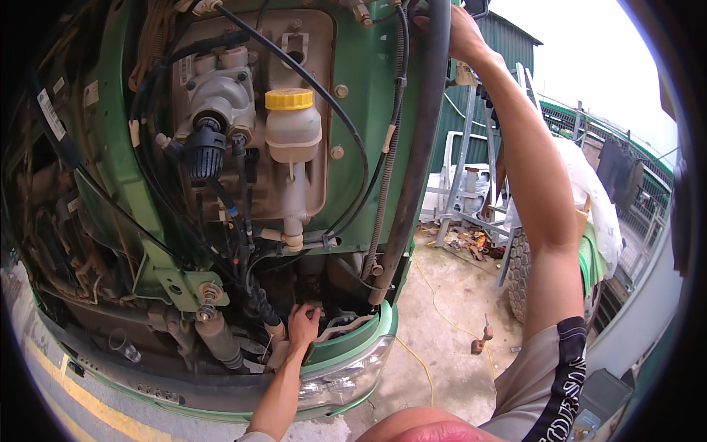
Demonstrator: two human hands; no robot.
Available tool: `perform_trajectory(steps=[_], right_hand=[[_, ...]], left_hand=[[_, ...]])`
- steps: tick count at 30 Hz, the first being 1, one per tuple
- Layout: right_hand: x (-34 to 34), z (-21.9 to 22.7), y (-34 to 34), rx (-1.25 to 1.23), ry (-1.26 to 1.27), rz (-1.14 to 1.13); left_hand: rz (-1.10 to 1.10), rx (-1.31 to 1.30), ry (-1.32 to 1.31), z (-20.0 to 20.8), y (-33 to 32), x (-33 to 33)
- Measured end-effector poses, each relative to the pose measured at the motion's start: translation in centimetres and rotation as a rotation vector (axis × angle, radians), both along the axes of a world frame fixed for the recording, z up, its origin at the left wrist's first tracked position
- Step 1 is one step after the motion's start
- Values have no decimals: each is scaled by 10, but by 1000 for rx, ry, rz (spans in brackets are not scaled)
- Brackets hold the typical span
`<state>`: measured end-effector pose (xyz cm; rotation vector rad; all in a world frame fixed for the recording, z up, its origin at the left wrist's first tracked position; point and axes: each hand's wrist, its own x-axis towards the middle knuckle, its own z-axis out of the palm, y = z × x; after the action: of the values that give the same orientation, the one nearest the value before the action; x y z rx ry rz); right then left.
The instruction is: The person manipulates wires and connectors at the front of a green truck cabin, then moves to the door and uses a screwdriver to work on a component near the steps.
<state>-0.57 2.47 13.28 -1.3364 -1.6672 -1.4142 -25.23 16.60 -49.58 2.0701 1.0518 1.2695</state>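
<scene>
In a concrete yard (449, 383), beside the headlight (346, 383) of a green cab (372, 66), the left hand (303, 324) reaches low, fingers curled, grip unclear, while the right hand (464, 35) stretches high, partly behind a dark tube (426, 147), finger state impossible to tell.

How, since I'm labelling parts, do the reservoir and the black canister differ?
The reservoir is pale and smooth; the canister is black and ribbed. The reservoir wears a yellow cap; the canister hangs under a grey housing. The reservoir looks wider than the canister. Both sit before the same beige panel.
</scene>
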Motion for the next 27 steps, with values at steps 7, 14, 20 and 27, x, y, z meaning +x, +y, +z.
perform_trajectory(steps=[7,14,20,27], right_hand=[[-17,-36,-1,667,-397,-204],[-10,-22,-4,391,-216,28],[-13,-22,0,341,-15,68],[-24,-31,-33,446,268,459]], left_hand=[[12,-33,10,-2,1,-5],[-45,-36,-51,4,-3,1],[-37,-6,-51,2,-3,3],[3,33,-65,0,4,0]])
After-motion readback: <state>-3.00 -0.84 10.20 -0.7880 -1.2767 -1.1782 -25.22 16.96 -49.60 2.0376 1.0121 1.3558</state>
